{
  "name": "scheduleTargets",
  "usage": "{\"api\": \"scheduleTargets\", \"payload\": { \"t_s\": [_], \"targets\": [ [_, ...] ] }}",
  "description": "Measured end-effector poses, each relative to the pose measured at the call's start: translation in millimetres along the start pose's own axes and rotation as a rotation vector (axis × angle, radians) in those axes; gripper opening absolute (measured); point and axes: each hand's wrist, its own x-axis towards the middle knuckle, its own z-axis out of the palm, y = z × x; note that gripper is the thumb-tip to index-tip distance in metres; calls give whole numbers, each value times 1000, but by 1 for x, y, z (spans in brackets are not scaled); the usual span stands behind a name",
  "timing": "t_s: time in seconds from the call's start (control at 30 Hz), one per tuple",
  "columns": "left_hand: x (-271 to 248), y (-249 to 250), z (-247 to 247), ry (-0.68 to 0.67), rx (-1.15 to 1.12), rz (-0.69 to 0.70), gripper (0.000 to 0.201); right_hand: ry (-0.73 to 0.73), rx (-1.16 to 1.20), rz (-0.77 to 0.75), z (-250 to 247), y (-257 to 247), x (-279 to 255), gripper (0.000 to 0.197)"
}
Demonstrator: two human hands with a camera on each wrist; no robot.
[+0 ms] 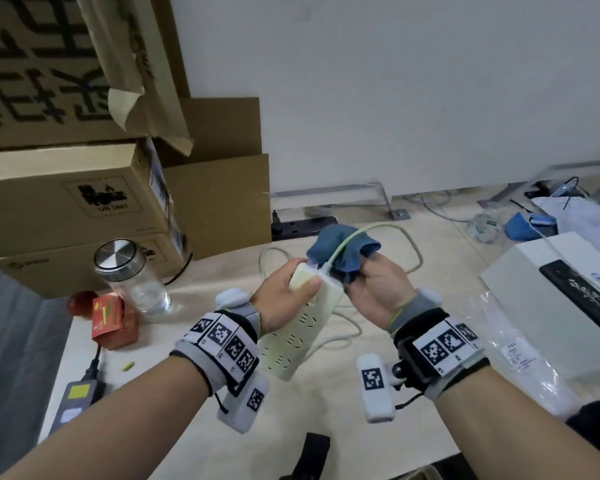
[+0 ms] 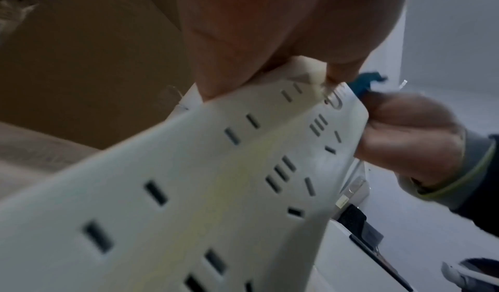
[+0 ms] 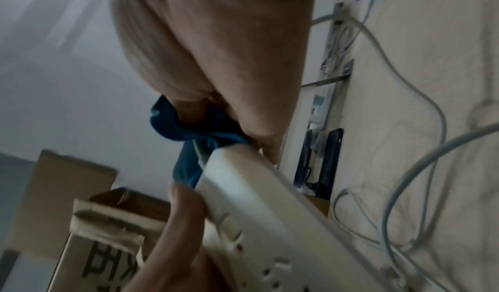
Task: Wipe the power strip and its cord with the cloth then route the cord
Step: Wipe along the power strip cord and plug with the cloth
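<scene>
Wiping is moving onto the cord (image 1: 352,237): left hand (image 1: 284,299) is gripping the power strip (image 1: 297,336) aloft over the desk (image 1: 326,403), right hand (image 1: 378,289) is bunching the blue cloth (image 1: 340,252) round the cord's root, routing not yet started.

Bare forearms, grey wristbands (image 1: 440,355), black-and-white square markers (image 1: 227,344)

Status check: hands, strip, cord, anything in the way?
Left hand grips white power strip, lifted off the desk. Right hand holds blue cloth bunched round the cord at the strip's end. Cord slack looped on desk; nothing blocking.
</scene>
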Motion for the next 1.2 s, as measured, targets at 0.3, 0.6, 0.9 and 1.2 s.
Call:
{"api": "scheduleTargets", "payload": {
  "t_s": [0.3,0.6,0.9,1.2],
  "targets": [
    [18,18,21,136,-88,-160,22,74,14,55,-3,-9,19,46],
    [29,20,52,347,263,37,36,493,-208,138,6,-31,59,39],
    [19,4,39,222,574,162,42,453,100,142,-15,-67,57,36],
    [31,23,54,290,527,12,40,476,24,163,9,-33,52,23]
  ]
}}
